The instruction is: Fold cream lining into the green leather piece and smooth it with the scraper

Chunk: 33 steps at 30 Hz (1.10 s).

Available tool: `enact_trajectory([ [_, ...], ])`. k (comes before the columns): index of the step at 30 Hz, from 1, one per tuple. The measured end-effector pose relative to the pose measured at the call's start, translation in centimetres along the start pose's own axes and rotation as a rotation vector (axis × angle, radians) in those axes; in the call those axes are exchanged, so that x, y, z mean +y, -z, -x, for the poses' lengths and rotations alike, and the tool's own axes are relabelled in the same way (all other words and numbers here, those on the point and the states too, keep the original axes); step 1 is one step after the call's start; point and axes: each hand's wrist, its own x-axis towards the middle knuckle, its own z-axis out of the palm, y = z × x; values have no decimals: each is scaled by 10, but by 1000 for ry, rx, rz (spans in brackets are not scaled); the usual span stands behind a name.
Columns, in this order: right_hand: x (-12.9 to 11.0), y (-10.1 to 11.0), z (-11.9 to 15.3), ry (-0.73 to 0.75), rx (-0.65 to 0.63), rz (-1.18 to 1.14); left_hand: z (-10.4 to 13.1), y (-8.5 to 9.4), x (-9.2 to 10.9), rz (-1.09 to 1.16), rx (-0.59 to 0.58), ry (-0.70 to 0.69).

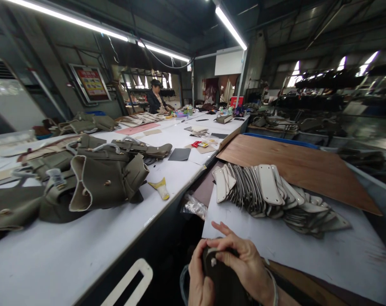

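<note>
Both my hands are close together at the bottom centre, around a dark olive piece [226, 282] with a rounded end and a small pale fitting near its top. My left hand [199, 274] wraps its left edge, thumb on the near face. My right hand [244, 259] pinches the top right with thumb and index finger, while other fingers stretch outward. To the right of my hands, a fanned row of pale grey panels [271, 187] with small metal studs lies on a white-topped table [237, 225].
Olive bags [103, 182] are heaped on the long white table [68, 255] at left, near a yellow-and-white piece [161, 188]. A brown board [301, 165] lies behind the panels. A pale slotted strip [134, 280] juts up at the lower left. A person [156, 98] is at the far end.
</note>
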Motion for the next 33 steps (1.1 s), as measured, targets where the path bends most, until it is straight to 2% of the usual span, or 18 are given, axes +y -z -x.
enact_trajectory([
  [5, 14, -12, -2, -77, 21, -76, 7, 2, 11, -68, -23, -89],
  [11, 14, -20, -3, -133, 100, -74, 12, 0, 17, -90, 27, -87],
  [19, 20, -27, -8, -156, 103, -49, 11, -1, 15, -116, 76, -18],
  [21, 23, -27, -10, -165, 139, -123, 11, 1, 13, -121, 82, 4],
  [25, 29, -20, 3, -270, 312, -303, 11, 5, 12, -54, 86, 51],
  [28, 30, -16, 22, -332, 272, -214, 11, 6, 14, -8, 95, 80],
  [31, 26, -18, 36, -262, 210, 12, 13, 4, 18, 43, 115, 129],
  [33, 22, -23, 38, -217, 228, 107, 15, 3, 20, 84, 132, 172],
])
